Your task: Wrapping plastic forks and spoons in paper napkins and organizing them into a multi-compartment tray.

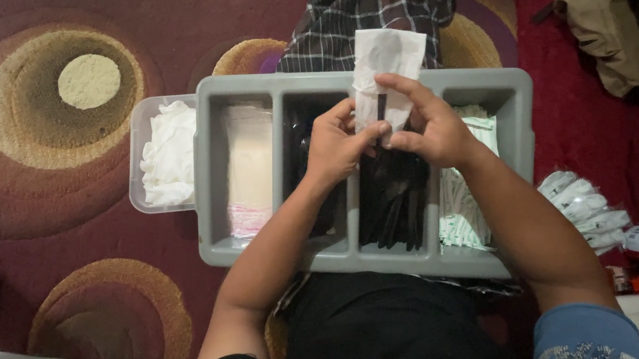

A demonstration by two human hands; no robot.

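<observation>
Both my hands are raised over a grey divided tray (216, 172) that rests on my lap. My left hand (336, 144) and my right hand (429, 121) together hold a white paper napkin (389, 56) wrapped around thin black cutlery (381, 108). Below them, one tray compartment holds a pile of black plastic cutlery (397, 204). The compartment to the left holds clear plastic sleeves (249, 170), and the one on the right holds white and green wrapped items (463, 217).
A clear plastic box of white napkins (169, 153) sits against the tray's left side. Finished white wrapped bundles (588, 208) lie on the right. A plaid cloth (374, 4) and a tan bag (619, 27) lie beyond, on a maroon patterned carpet (51, 147).
</observation>
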